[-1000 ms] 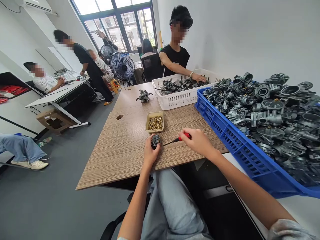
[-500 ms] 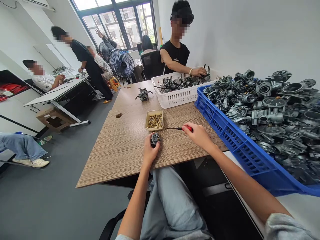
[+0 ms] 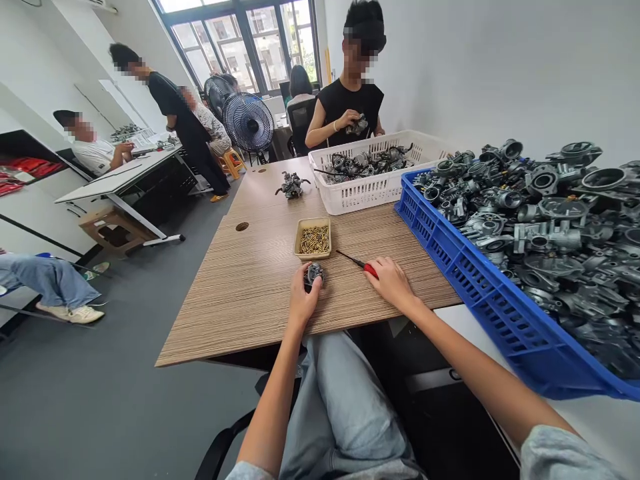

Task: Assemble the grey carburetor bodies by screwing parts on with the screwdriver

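My left hand (image 3: 303, 300) is closed around a small grey metal part (image 3: 315, 273) that stands on the wooden table (image 3: 250, 287). My right hand (image 3: 391, 281) rests on the table to the right of it, fingers over the red handle of a screwdriver (image 3: 359, 262). The screwdriver lies low on the table with its dark shaft pointing up-left, away from the part. A small tan tray of brass screws (image 3: 313, 239) sits just behind the part.
A blue crate (image 3: 470, 287) heaped with grey metal castings fills the right side. Behind stands a white basket (image 3: 373, 190) of darker parts, with a person in black holding one part above it. A loose part (image 3: 292, 185) lies farther back. Other people, fans and desks are at left.
My right hand has drawn the screwdriver tip away from the part and lowered it to the table. The person opposite lifted a part out of the white basket.
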`<state>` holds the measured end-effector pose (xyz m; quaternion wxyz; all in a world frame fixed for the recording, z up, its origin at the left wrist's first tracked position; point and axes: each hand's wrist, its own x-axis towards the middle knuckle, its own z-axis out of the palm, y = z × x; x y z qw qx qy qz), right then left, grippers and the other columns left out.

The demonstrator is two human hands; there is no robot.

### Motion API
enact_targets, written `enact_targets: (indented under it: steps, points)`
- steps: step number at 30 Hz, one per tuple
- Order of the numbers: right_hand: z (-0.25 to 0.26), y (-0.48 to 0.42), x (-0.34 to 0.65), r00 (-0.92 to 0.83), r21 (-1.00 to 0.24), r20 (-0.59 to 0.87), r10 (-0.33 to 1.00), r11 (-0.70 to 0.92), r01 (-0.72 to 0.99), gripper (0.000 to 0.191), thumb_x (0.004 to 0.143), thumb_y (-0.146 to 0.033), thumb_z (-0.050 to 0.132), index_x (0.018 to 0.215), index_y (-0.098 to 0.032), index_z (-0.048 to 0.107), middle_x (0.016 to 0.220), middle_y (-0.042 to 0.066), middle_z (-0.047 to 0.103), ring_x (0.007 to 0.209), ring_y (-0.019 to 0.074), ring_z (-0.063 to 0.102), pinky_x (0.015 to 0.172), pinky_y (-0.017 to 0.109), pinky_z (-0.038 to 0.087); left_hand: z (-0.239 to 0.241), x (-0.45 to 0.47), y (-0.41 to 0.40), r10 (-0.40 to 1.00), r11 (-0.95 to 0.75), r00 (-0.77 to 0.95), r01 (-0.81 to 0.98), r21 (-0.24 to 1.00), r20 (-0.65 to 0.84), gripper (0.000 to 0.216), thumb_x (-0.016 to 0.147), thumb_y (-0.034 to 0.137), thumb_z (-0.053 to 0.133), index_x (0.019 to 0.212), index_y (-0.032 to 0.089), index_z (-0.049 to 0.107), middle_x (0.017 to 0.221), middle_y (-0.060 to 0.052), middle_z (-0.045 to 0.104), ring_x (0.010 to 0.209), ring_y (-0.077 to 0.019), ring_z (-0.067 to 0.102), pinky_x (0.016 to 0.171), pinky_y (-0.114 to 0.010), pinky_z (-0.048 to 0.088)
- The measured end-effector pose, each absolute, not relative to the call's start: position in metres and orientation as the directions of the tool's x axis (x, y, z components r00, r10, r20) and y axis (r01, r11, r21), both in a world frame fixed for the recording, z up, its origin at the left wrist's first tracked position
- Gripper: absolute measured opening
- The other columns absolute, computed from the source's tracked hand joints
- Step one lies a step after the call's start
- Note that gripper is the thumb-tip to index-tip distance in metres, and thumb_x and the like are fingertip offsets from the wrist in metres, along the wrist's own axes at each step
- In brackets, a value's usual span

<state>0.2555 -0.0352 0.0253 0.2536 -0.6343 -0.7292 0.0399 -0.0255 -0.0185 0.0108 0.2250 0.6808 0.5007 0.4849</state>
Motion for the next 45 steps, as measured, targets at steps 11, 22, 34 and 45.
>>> enact_targets:
  steps: [11, 22, 34, 45]
  points:
    - [0.03, -0.061, 0.146, -0.234, -0.835, 0.329, 0.915, 0.397, 0.381, 0.043, 0.1, -0.049, 0.072, 0.133, -0.024, 0.06, 0.107, 0.005, 0.075, 0.094, 0.0221, 0.07, 0.09, 0.036, 0.053, 0.008, -0.025, -0.018, 0.893, -0.419, 0.063, 0.484, 0.769, 0.446, 0.05, 0.095, 0.033, 0.074, 0.143, 0.024, 0.059, 0.14, -0.012, 0.068, 0.134, -0.0302, 0.063, 0.12, -0.051, 0.046]
    - [0.014, -0.051, 0.151, -0.235, -0.943, 0.221, 0.947, 0.269, 0.197, 0.024, 0.106, -0.042, 0.047, 0.118, -0.026, 0.06, 0.086, 0.0, 0.073, 0.084, 0.0208, 0.073, 0.084, 0.034, 0.057, 0.005, -0.023, -0.017, 0.89, -0.423, 0.097, 0.543, 0.725, 0.446, 0.06, 0.091, 0.029, 0.077, 0.148, 0.025, 0.057, 0.143, -0.013, 0.068, 0.134, -0.0316, 0.063, 0.12, -0.051, 0.046]
    - [0.011, -0.053, 0.15, -0.232, -0.942, 0.231, 0.945, 0.277, 0.191, 0.03, 0.098, -0.049, 0.066, 0.115, -0.025, 0.06, 0.083, -0.002, 0.073, 0.079, 0.02, 0.072, 0.081, 0.033, 0.057, 0.003, -0.024, -0.017, 0.904, -0.403, 0.103, 0.535, 0.743, 0.415, 0.062, 0.09, 0.027, 0.077, 0.149, 0.027, 0.057, 0.145, -0.012, 0.067, 0.137, -0.0328, 0.061, 0.122, -0.053, 0.044]
    - [0.023, -0.031, 0.157, -0.016, -0.79, 0.462, 0.887, 0.42, 0.447, 0.063, 0.094, -0.049, 0.079, 0.147, -0.024, 0.056, 0.146, 0.016, 0.06, 0.14, 0.033, 0.057, 0.122, 0.053, 0.046, 0.011, -0.026, -0.019, 0.926, -0.378, 0.099, 0.228, 0.897, 0.365, 0.044, 0.101, 0.034, 0.063, 0.143, 0.021, 0.06, 0.143, -0.015, 0.07, 0.127, -0.0267, 0.07, 0.109, -0.044, 0.057]
